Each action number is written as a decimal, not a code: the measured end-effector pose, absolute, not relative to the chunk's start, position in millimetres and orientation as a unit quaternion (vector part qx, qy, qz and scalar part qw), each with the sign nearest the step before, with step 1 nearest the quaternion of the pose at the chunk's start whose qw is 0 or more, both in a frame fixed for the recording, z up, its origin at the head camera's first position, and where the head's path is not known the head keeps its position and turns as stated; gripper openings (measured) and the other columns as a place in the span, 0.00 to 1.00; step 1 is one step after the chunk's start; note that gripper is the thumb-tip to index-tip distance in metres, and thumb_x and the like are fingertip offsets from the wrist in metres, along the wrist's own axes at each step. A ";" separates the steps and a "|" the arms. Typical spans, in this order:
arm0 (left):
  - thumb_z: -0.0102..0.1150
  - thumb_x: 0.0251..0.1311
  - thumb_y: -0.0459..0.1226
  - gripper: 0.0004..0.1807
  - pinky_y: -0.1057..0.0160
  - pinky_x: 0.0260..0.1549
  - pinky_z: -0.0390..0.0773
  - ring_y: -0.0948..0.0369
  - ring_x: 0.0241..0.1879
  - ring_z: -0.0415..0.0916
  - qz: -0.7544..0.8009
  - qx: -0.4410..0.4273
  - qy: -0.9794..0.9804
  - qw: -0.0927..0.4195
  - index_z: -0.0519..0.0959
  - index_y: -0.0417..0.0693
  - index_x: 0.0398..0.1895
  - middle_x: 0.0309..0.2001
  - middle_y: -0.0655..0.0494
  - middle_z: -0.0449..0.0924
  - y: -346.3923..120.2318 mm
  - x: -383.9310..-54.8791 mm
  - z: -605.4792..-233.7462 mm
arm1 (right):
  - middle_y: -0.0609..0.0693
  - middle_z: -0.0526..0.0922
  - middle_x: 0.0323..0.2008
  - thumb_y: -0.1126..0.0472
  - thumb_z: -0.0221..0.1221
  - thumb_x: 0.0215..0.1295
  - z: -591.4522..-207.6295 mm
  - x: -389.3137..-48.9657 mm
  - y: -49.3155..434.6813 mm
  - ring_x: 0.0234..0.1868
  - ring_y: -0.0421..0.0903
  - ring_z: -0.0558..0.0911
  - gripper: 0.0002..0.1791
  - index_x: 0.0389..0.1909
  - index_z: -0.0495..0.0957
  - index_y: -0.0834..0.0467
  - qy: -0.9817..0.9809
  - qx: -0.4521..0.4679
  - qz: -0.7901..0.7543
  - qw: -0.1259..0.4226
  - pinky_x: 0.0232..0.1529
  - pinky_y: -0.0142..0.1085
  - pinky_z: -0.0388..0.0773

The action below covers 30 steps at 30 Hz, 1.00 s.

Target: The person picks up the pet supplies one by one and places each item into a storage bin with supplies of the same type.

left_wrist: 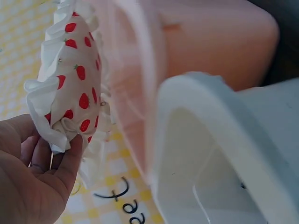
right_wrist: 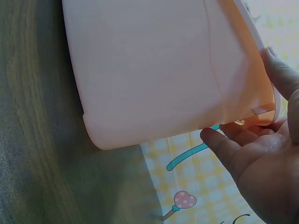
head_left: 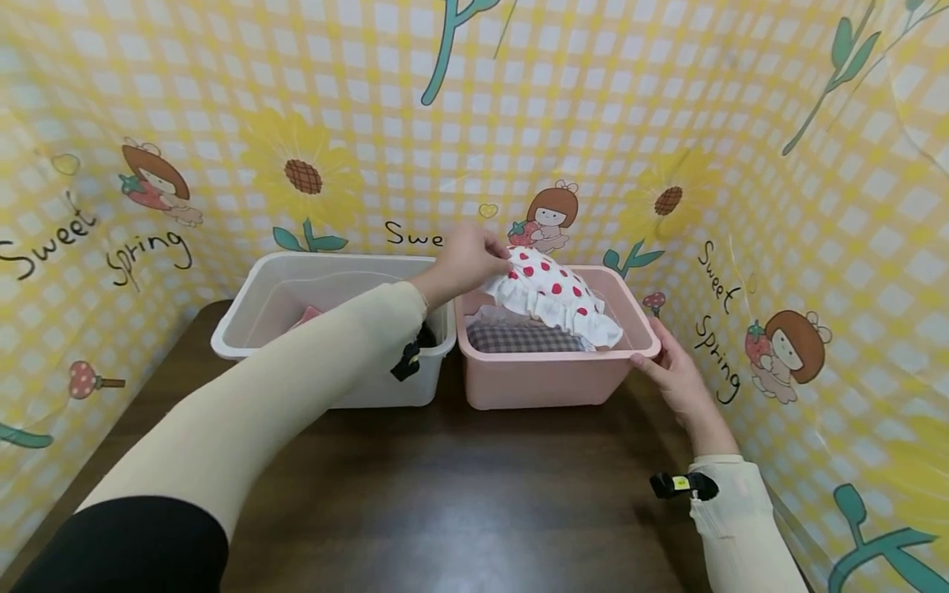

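Observation:
My left hand (head_left: pixel 472 262) pinches one corner of a white ruffled cloth piece (head_left: pixel 552 284) printed with red strawberries, above the pink bin (head_left: pixel 549 383). In the left wrist view the strawberry piece (left_wrist: pixel 81 79) looks puffy, with frilled edges, and the fingertips grip its lower end. Under it in the bin lies a grey checked cloth (head_left: pixel 522 338), partly covered. My right hand (head_left: pixel 678 375) holds the pink bin's right front corner, thumb on the rim and fingers beneath it along the side, as the right wrist view shows.
A white bin (head_left: pixel 385 383) stands left of the pink one, with a bit of pink (head_left: pixel 307 315) inside, largely hidden by my left arm. Both sit on a dark wooden table (head_left: pixel 445 494). Yellow checked sheeting (head_left: pixel 415 148) with cartoon prints rises behind and at both sides.

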<state>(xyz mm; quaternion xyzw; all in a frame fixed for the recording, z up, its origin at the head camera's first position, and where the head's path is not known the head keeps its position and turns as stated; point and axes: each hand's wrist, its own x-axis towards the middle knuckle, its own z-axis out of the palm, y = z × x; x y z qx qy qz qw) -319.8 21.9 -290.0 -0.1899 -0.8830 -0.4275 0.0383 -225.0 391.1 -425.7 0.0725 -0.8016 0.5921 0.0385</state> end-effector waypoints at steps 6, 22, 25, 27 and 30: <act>0.70 0.60 0.34 0.02 0.64 0.37 0.79 0.59 0.38 0.80 -0.385 -0.215 -0.897 0.035 0.87 0.45 0.32 0.35 0.54 0.87 34.8 -322.8 -299.4 | 0.62 0.46 0.81 0.60 0.59 0.75 -422.6 -223.9 391.4 0.79 0.63 0.54 0.47 0.83 0.39 0.58 -0.809 0.075 0.582 0.043 0.57 0.15 0.68; 0.70 0.62 0.39 0.03 0.64 0.38 0.77 0.61 0.37 0.79 -0.387 -0.196 -0.901 -0.010 0.86 0.52 0.32 0.34 0.60 0.86 58.5 -332.9 -338.2 | 0.60 0.47 0.82 0.57 0.59 0.75 -423.8 -220.7 389.6 0.79 0.61 0.55 0.47 0.83 0.39 0.55 -0.815 0.057 0.576 0.037 0.60 0.17 0.67; 0.69 0.62 0.36 0.01 0.64 0.39 0.79 0.60 0.39 0.79 -0.395 -0.202 -0.896 -0.024 0.86 0.49 0.35 0.36 0.58 0.85 59.0 -331.7 -342.5 | 0.59 0.47 0.82 0.57 0.59 0.76 -424.1 -220.5 390.0 0.79 0.60 0.55 0.47 0.83 0.39 0.54 -0.815 0.055 0.575 0.039 0.60 0.18 0.67; 0.68 0.62 0.34 0.02 0.65 0.38 0.80 0.59 0.40 0.79 -0.402 -0.200 -0.893 -0.034 0.86 0.47 0.36 0.37 0.56 0.84 59.1 -329.4 -343.6 | 0.59 0.47 0.82 0.57 0.59 0.75 -424.3 -220.5 389.5 0.79 0.60 0.55 0.47 0.83 0.39 0.54 -0.814 0.058 0.576 0.042 0.60 0.17 0.67; 0.68 0.62 0.33 0.03 0.65 0.38 0.80 0.57 0.40 0.78 -0.403 -0.188 -0.894 -0.050 0.85 0.46 0.37 0.38 0.54 0.84 58.4 -324.7 -344.1 | 0.60 0.46 0.82 0.57 0.59 0.76 -425.5 -220.2 388.2 0.79 0.61 0.55 0.47 0.83 0.39 0.55 -0.812 0.064 0.579 0.044 0.59 0.17 0.68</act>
